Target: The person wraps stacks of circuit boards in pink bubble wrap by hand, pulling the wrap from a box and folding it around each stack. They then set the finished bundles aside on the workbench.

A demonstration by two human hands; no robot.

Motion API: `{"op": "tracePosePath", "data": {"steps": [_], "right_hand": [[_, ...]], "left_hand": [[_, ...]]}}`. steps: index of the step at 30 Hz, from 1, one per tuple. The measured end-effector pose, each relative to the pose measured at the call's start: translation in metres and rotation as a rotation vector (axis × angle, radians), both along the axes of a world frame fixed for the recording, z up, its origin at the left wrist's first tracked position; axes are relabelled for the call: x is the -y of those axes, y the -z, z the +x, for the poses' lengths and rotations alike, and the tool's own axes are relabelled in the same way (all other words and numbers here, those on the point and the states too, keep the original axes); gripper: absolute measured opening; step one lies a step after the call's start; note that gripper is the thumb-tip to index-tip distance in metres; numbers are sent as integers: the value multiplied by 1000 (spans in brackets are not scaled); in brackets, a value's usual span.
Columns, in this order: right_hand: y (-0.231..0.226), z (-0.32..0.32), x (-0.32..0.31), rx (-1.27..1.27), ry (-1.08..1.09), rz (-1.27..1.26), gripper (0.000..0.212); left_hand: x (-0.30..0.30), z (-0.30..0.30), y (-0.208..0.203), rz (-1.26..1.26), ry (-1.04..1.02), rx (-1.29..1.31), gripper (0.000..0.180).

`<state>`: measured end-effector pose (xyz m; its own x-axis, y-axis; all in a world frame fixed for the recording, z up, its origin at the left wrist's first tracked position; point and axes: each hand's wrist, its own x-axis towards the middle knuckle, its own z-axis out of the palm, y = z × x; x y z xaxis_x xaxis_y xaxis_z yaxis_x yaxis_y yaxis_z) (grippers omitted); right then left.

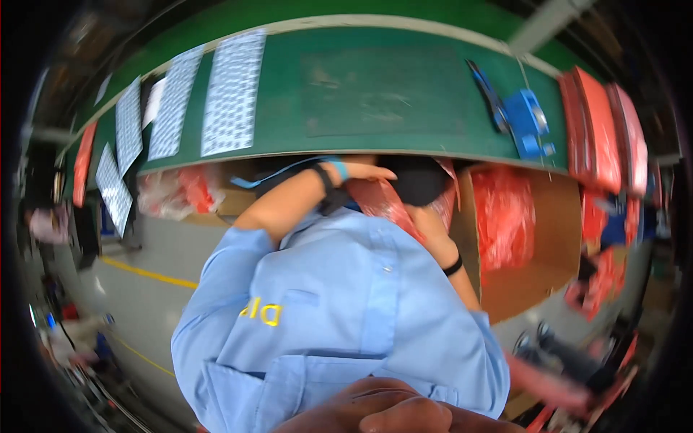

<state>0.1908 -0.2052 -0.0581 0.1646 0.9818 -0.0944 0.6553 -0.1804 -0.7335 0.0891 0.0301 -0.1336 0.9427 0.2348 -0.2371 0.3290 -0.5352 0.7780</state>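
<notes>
A red translucent plastic bag (382, 200) lies over my lap, just below the near edge of the green table. My left hand (364, 172) is at its upper end, closed on the plastic, with some fingers hidden under the table edge. Lower down and to the right, my right hand (430, 225) grips the bag's side with its fingers closed and partly covered. A black band and a blue wrist strap (339, 170) circle my left wrist. My right wrist wears a black band (453, 267).
On the green table (281, 101) lie label sheets (232, 94), a dark mat (382, 94), a box cutter (489, 97) and a blue tape dispenser (529, 123). Red packs (595, 130) stand at the right. An open cardboard box (559, 238) beside me holds red plastic bags (503, 216).
</notes>
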Motion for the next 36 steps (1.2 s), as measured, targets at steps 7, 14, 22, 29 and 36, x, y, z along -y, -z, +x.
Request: {"op": "tracePosePath", "data": {"steps": [7, 14, 22, 29, 36], "right_hand": [[-10, 6, 19, 22, 483, -279, 27], [-93, 15, -14, 325, 130, 167, 29], [-154, 76, -49, 609, 323, 393, 39], [-212, 6, -74, 539, 69, 216, 30], [-216, -51, -93, 837, -223, -23, 20]], "left_hand": [[27, -1, 2, -129, -47, 176, 47], [1, -137, -88, -397, 86, 35, 26], [-5, -229, -112, -94, -304, 379, 28], [41, -174, -200, 131, -315, 818, 58], [37, -103, -178, 352, -304, 754, 25]]}}
